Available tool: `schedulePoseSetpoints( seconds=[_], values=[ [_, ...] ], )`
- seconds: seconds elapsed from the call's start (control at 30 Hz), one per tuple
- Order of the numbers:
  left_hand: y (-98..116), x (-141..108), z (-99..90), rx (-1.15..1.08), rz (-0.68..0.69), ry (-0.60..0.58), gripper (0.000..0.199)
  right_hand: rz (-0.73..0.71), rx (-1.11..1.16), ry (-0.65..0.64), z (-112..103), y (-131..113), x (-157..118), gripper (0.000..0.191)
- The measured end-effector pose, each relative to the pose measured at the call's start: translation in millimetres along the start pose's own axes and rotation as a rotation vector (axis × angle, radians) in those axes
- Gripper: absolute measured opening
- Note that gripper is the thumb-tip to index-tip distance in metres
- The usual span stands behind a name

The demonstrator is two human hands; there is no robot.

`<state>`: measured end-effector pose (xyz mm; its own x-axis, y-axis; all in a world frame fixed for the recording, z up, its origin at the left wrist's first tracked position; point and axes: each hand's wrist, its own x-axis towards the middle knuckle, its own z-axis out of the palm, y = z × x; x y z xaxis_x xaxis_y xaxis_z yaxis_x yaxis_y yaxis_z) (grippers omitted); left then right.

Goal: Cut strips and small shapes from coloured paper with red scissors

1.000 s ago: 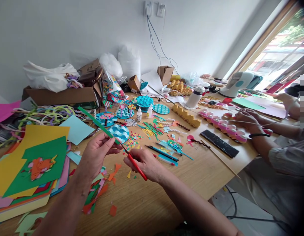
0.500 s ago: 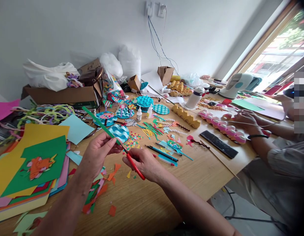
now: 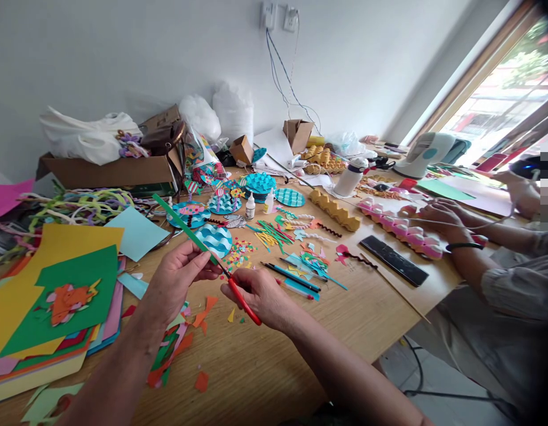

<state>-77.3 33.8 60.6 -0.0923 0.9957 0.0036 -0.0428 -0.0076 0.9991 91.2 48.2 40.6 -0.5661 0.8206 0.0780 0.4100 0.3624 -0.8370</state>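
Over cluttered wood counter [image 3: 265, 361], left fingers [image 3: 200, 264] pinch green strip [image 3: 180, 222], long axis slanting far-left; right fingers [image 3: 244, 278] grip red-handled scissors [image 3: 246, 306], blades pointing far-left.

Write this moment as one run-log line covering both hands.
left hand: holds green paper strip | right hand: holds red-handled scissors | blades: at strip's lower end

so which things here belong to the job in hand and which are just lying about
In use:
red-handled metal scissors, in the right hand
long green paper strip, in the left hand

Apparently lying about:
crumpled white plastic bag
flat black rectangular slab
bumpy yellow carton strip
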Motion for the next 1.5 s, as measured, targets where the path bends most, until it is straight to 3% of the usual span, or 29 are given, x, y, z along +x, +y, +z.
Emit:
schedulePoseSetpoints(
  seconds=[0.77, 1.5],
  values=[
    [-0.8, 3.2, 1.0, 0.027, -0.015, -0.019, 0.016, 0.043, -0.106, 0.031, 0.8, 2.7, 0.3, 0.042],
    [-0.3, 2.1, -0.9, -0.04, -0.021, -0.022, 0.013, -0.019, -0.18, 0.023, -4.3, -3.7, -2.5, 0.035]
  ],
)
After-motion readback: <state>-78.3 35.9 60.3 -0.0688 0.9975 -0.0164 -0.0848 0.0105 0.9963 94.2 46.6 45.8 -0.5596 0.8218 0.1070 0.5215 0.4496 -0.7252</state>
